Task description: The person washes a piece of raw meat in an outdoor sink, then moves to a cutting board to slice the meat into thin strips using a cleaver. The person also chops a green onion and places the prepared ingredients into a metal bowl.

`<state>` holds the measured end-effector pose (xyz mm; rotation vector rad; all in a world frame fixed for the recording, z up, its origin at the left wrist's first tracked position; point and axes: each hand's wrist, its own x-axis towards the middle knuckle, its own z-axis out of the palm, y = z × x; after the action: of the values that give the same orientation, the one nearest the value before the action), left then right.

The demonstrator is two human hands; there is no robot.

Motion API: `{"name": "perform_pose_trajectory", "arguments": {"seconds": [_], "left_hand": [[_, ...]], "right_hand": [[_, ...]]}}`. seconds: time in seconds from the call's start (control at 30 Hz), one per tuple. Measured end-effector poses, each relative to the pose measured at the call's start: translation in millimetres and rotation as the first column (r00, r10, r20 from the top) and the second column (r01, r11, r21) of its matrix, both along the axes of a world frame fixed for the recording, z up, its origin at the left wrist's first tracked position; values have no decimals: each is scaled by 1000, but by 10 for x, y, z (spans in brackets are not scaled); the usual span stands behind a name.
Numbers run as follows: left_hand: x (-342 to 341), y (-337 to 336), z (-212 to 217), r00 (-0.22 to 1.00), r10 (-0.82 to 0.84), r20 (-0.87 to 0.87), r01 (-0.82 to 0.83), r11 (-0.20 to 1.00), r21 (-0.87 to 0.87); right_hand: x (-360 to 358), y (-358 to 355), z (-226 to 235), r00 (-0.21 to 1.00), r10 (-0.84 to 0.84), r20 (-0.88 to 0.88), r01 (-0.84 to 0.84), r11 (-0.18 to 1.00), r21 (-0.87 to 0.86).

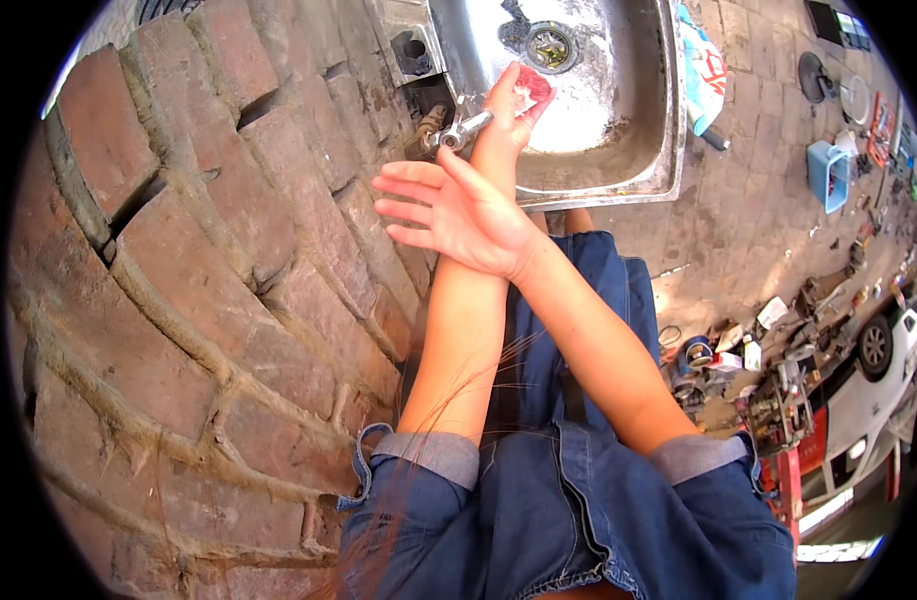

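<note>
My left hand [514, 112] reaches over the steel sink [651, 110], its fingers around a small red scrubbing pad [532, 84] with white on it. The exact kind of pad is hard to make out. My right arm crosses over the left one. My right hand [459, 215] lies across my left forearm near the wrist, palm up, with the fingers spread and nothing in them. A metal tap [466, 130] sticks out from the wall side, close to my left wrist. White residue or foam covers part of the basin floor near the drain [550, 47].
A brick wall [209, 290] rises close on my left. Right of the sink hangs a blue-and-white plastic bag [701, 75]. Farther right on the paved floor are a light-blue bin [829, 177], scattered tools and containers, and a white car [869, 410].
</note>
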<state>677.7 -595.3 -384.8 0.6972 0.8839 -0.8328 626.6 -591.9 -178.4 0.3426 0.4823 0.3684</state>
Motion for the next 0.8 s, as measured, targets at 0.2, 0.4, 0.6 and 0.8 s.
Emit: {"name": "perform_pose_trajectory", "arguments": {"seconds": [0.2, 0.4, 0.6, 0.8], "left_hand": [[100, 12, 188, 998, 35, -57, -35, 999, -2], [-39, 227, 21, 993, 119, 10, -119, 992, 41], [-302, 117, 409, 947, -24, 321, -31, 986, 164], [-385, 39, 558, 967, 13, 253, -70, 974, 216]], "right_hand": [[-864, -914, -880, 731, -529, -430, 211, 775, -595], [-270, -826, -1094, 806, -383, -452, -212, 526, -823], [172, -530, -1462, 753, -321, -575, -342, 555, -758], [-8, -473, -1757, 837, -443, -321, -169, 349, -922]]}}
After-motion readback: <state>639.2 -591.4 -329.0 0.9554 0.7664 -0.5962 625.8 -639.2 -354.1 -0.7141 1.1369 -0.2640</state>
